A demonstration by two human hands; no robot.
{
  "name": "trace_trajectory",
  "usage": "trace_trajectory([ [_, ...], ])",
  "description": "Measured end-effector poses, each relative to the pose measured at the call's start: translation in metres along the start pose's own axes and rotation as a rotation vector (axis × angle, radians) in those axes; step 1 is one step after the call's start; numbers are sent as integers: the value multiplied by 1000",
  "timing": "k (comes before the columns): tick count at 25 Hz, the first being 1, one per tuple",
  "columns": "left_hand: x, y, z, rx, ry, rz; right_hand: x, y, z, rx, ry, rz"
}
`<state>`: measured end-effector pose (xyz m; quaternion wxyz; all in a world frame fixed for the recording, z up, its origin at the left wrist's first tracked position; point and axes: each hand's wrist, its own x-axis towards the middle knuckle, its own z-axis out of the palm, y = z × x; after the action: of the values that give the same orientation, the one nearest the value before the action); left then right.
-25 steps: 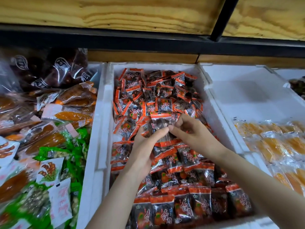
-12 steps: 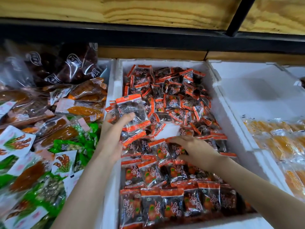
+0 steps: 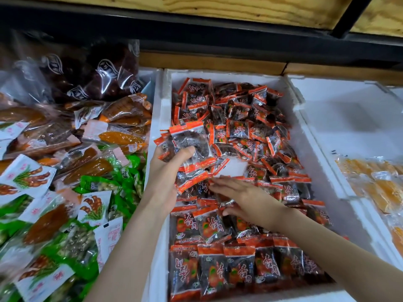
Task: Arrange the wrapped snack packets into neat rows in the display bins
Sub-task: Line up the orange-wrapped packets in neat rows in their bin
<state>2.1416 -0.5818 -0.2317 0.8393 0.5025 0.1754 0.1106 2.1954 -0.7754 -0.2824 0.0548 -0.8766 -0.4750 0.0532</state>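
Observation:
A white foam bin (image 3: 161,110) holds many small packets with orange ends and dark contents. Near its front edge the packets lie in neat rows (image 3: 237,269); farther back they sit in a loose heap (image 3: 244,118). My left hand (image 3: 165,177) grips a stack of these packets (image 3: 192,149) above the bin's left side, thumb over the top one. My right hand (image 3: 244,199) lies flat with straight fingers on packets in the middle of the bin. A bare white patch of the bin floor (image 3: 234,167) shows just beyond its fingertips.
To the left is a bin of mixed snacks: green packets (image 3: 96,186), white printed packets (image 3: 28,175), orange-brown ones (image 3: 122,136) and dark bagged fruit (image 3: 91,73). To the right, a white foam bin (image 3: 349,118) holds yellow packets (image 3: 375,188). A dark shelf rail (image 3: 196,33) runs overhead.
My left hand lifted a stack of packets away to the bin's left side. My right hand dropped onto the middle packets and now reaches left, fingers flat. The camera shifted right.

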Motion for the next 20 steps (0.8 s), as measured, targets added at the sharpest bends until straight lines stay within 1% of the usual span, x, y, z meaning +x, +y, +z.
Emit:
trace_trajectory([
  [3,0,-3,3,25,-24,-15,8,3,5,55,53,106],
  [5,0,-4,5,35,-40,-17,11,1,6,61,60,123],
  [6,0,-5,4,31,-37,-16,10,-2,4,73,92,118],
  [8,0,-7,4,14,-41,-21,2,-14,-6,187,174,147],
  [9,0,-8,3,4,-49,-34,-7,-21,-10,243,186,154],
  [11,1,-8,3,-6,-54,-51,-29,-39,-12,281,91,107],
  [13,2,-8,3,-10,-49,-53,-51,-51,2,242,-44,68],
  [14,1,-9,3,-8,-57,-56,-59,-55,10,259,-61,64],
  [17,1,-10,4,1,-51,-66,-67,-51,26,354,-42,90],
  [19,1,-11,3,9,-41,-68,-64,-49,26,306,-13,47],
  [20,1,-12,3,11,-40,-67,-62,-49,25,261,42,12],
])
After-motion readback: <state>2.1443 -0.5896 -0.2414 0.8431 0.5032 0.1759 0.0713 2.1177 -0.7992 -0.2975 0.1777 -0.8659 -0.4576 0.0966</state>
